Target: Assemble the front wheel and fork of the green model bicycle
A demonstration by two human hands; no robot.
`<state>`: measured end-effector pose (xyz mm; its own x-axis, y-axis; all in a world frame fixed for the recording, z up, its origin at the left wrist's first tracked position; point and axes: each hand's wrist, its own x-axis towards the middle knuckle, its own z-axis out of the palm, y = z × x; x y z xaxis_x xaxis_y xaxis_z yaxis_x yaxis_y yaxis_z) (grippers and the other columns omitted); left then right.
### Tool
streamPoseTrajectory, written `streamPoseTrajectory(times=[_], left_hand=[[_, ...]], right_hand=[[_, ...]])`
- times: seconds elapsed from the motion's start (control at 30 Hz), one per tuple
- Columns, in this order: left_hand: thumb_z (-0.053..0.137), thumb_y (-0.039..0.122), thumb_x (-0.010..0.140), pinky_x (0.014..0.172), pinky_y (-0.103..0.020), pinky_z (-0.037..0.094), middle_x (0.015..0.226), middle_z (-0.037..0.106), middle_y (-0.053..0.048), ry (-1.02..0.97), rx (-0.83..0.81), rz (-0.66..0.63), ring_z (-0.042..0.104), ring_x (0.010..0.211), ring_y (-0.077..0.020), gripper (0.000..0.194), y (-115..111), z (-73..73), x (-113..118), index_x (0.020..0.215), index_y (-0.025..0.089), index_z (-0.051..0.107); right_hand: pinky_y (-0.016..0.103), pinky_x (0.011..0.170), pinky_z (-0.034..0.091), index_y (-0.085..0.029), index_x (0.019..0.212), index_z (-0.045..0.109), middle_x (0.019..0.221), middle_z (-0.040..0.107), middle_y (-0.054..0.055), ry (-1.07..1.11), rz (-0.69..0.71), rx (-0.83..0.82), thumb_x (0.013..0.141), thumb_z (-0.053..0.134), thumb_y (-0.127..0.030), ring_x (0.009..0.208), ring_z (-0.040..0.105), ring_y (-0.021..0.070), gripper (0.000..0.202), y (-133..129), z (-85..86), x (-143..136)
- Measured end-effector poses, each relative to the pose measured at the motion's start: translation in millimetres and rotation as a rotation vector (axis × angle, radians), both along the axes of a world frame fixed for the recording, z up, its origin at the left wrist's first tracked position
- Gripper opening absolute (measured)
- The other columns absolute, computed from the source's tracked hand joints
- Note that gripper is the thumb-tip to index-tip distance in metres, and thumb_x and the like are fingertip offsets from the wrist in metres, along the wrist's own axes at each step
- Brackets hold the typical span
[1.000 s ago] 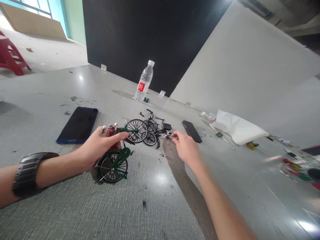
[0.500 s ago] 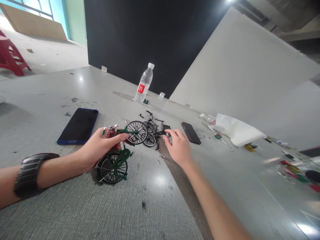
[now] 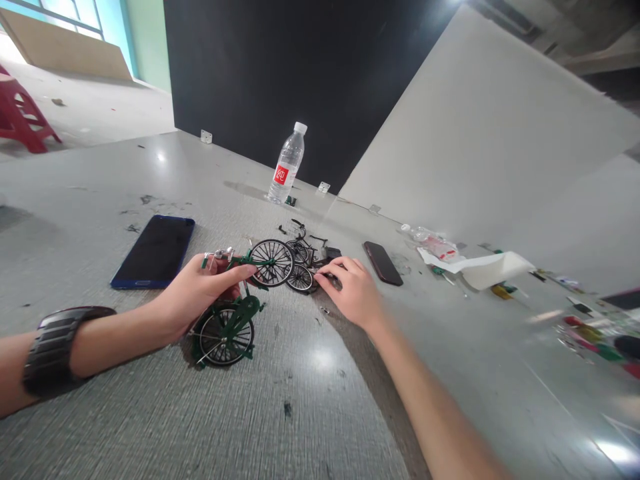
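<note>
Two hands, seen from my remote seat; the left hand (image 3: 197, 290) pinches the green model bicycle (image 3: 244, 311), seemingly to steady it; the right hand (image 3: 353, 293) reaches the black bicycle parts (image 3: 332, 253), its grip unclear to me; their crowded spokes could snag; a blue phone (image 3: 154, 252), dark phone (image 3: 383, 263) and bottle (image 3: 287, 167) lie outward.
</note>
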<state>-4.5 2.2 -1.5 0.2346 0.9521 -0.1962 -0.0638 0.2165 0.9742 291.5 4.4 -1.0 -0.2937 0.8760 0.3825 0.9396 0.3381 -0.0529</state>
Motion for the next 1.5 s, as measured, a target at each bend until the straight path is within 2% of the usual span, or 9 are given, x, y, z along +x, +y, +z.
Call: streamPoseTrajectory(times=[0.13,0.23,0.33,0.47,0.6,0.8,0.93,1.2,1.5], left_hand=[[0.077,0.048,0.074,0.05,-0.021,0.037,0.06,0.057,0.0,0.001,-0.007,-0.008,0.048,0.057,-0.0114,0.035,1,-1.0,-1,0.076,0.015,0.07],[0.078,0.048,0.073,0.049,-0.021,0.036,0.059,0.057,0.001,-0.001,-0.017,-0.006,0.048,0.055,-0.0108,0.034,0,-0.7,-1,0.075,0.015,0.071],[0.078,0.048,0.073,0.049,-0.021,0.037,0.059,0.056,0.002,-0.003,-0.002,-0.01,0.047,0.055,-0.0105,0.032,-2,1.8,1,0.072,0.017,0.07],[0.076,0.049,0.076,0.048,-0.019,0.037,0.061,0.056,0.002,-0.018,0.033,-0.015,0.047,0.056,-0.0105,0.031,-5,4.5,2,0.074,0.018,0.069],[0.079,0.051,0.071,0.043,-0.018,0.037,0.059,0.056,0.001,-0.017,0.008,0.001,0.046,0.051,-0.0099,0.037,-3,1.2,3,0.074,0.016,0.069],[0.082,0.054,0.068,0.041,-0.017,0.038,0.058,0.055,0.001,-0.022,-0.007,0.026,0.047,0.05,-0.0098,0.042,0,-2.4,4,0.072,0.016,0.068],[0.082,0.055,0.068,0.041,-0.016,0.038,0.059,0.055,0.001,-0.014,0.003,0.02,0.047,0.05,-0.0093,0.042,0,-2.4,4,0.07,0.015,0.067],[0.081,0.056,0.069,0.041,-0.016,0.038,0.06,0.056,0.001,-0.008,0.015,0.022,0.046,0.051,-0.0087,0.044,0,-2.2,4,0.075,0.014,0.068],[0.082,0.055,0.068,0.04,-0.016,0.037,0.06,0.056,0.0,0.002,-0.013,0.036,0.046,0.049,-0.0086,0.045,-1,-0.8,5,0.076,0.013,0.067]], right_hand=[[0.043,0.088,0.048,-0.023,0.087,0.071,0.096,0.067,0.007,-0.026,-0.093,0.038,0.096,0.055,-0.038,0.095,0.061,0.0264,0.023,2,-1.4,7],[0.043,0.09,0.048,-0.023,0.097,0.072,0.101,0.067,0.009,-0.008,-0.121,0.07,0.097,0.053,-0.037,0.098,0.062,0.027,0.023,2,-0.6,5],[0.043,0.093,0.047,-0.025,0.115,0.068,0.113,0.065,0.01,0.011,-0.027,0.034,0.099,0.05,-0.046,0.104,0.06,0.0272,0.032,-1,1.6,-5],[0.044,0.097,0.045,-0.029,0.12,0.065,0.132,0.062,0.006,-0.007,0.097,-0.072,0.097,0.046,-0.058,0.11,0.057,0.0284,0.041,-2,1.8,-18],[0.046,0.096,0.045,-0.03,0.122,0.063,0.138,0.061,0.002,0.011,0.097,-0.11,0.097,0.043,-0.062,0.109,0.057,0.0285,0.046,1,-2.2,-20],[0.043,0.091,0.046,-0.027,0.115,0.064,0.122,0.069,0.005,0.042,0.069,-0.118,0.098,0.039,-0.062,0.102,0.057,0.0279,0.047,1,-0.6,-17],[0.041,0.096,0.045,-0.024,0.108,0.066,0.126,0.065,0.006,0.033,0.088,-0.081,0.098,0.042,-0.061,0.109,0.057,0.0269,0.046,1,0.5,-18],[0.053,0.115,0.033,-0.022,0.124,0.064,0.144,0.057,0.009,0.03,0.101,-0.128,0.097,0.04,-0.064,0.129,0.055,0.0289,0.055,5,-7.3,-25],[0.049,0.107,0.046,-0.019,0.135,0.06,0.147,0.052,0.011,0.016,0.096,-0.147,0.099,0.035,-0.063,0.129,0.054,0.032,0.062,5,-8.0,-26]])
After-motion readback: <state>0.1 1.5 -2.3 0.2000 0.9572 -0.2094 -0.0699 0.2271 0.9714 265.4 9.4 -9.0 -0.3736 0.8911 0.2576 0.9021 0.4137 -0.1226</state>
